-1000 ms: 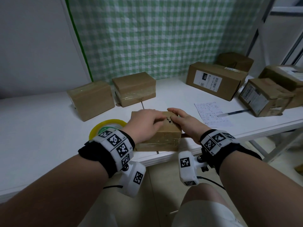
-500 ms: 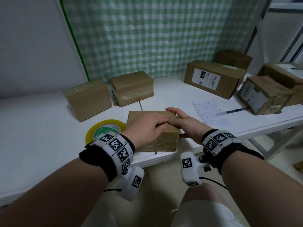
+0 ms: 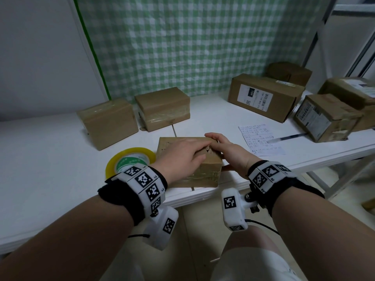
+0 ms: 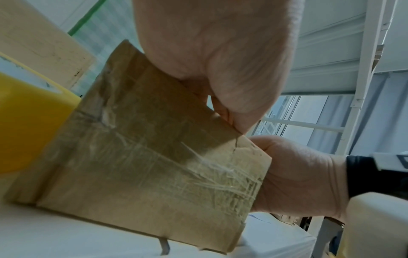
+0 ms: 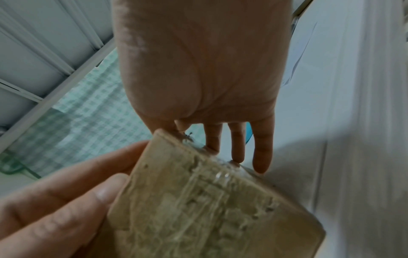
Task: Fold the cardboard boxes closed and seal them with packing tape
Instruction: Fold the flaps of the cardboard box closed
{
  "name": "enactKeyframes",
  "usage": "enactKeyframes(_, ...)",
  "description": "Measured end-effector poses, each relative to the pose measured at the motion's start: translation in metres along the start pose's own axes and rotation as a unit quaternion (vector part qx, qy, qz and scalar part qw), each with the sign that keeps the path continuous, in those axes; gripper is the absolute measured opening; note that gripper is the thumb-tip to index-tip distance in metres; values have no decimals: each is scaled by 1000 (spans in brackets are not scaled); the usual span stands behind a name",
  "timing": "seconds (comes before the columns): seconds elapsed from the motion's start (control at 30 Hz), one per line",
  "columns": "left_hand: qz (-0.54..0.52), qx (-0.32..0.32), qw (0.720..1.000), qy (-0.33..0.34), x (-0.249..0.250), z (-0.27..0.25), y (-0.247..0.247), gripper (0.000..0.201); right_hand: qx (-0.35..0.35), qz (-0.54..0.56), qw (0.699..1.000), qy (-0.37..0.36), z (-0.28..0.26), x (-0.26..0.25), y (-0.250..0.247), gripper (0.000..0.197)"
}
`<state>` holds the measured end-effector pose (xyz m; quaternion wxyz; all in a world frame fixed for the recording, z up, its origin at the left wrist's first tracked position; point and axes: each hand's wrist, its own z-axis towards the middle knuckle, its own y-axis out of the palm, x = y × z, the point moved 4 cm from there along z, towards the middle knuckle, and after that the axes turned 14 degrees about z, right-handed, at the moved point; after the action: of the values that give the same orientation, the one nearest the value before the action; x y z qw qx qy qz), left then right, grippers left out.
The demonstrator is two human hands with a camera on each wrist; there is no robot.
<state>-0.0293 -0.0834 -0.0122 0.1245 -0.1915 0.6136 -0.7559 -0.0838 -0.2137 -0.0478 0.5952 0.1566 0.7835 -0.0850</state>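
Green gingham curtain (image 3: 192, 47) behind white table (image 3: 40, 159)

Your white table (image 3: 50, 159) carries cardboard boxes (image 3: 109, 122) along the far side, a yellow tape roll (image 3: 129, 162) near left, and a handwritten sheet (image 3: 261, 140) with pen (image 3: 288, 137) right.

I've got a small cardboard box (image 3: 188, 175) at worktop (image 3: 50, 159) front edge, centre. L hand (image 3: 180, 157) on its top, R hand (image 3: 229, 155) on top and R side, fingertips meeting. Tape roll (image 3: 129, 161) just L of box, touching. Two taped boxes (image 3: 109, 122) (image 3: 162, 108) behind, side by side. Note sheet (image 3: 259, 140) w/ pen (image 3: 288, 137) to R; labelled boxes (image 3: 263, 98) (image 3: 324, 118) further R and back.
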Motion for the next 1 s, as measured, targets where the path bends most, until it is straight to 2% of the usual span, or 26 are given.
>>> enactKeyframes(0.3,-19,4,1000,13,2,-1,-2,37,0,-18,1000,3,2,1,-1,29)
enactKeyframes(0.47,-6,-7,1000,21,3,-2,-4,41,3,-14,1000,8,0,-2,-1,30)
enactKeyframes(0.57,-10,-35,999,10,2,-1,-4,50,29,9,1000,4,1,-3,-9,34)
enactKeyframes(0.63,27,-64,998,-10,0,0,-4,60,80,9,997,-10,5,-2,-18,36)
enactKeyframes(0.73,95,-123,987,-47,-8,2,0,85,166,-3,986,-33,11,0,-33,32)
enactKeyframes(0.8,117,-171,976,-63,-14,1,5,96,182,-10,983,-34,14,1,-37,31)
enactKeyframes(0.9,148,-219,963,-56,-18,-1,11,97,171,-27,984,-35,17,1,-32,31)
enactKeyframes(1.0,84,-208,973,-58,-18,-3,2,93,176,-92,978,-66,16,-6,-22,28)
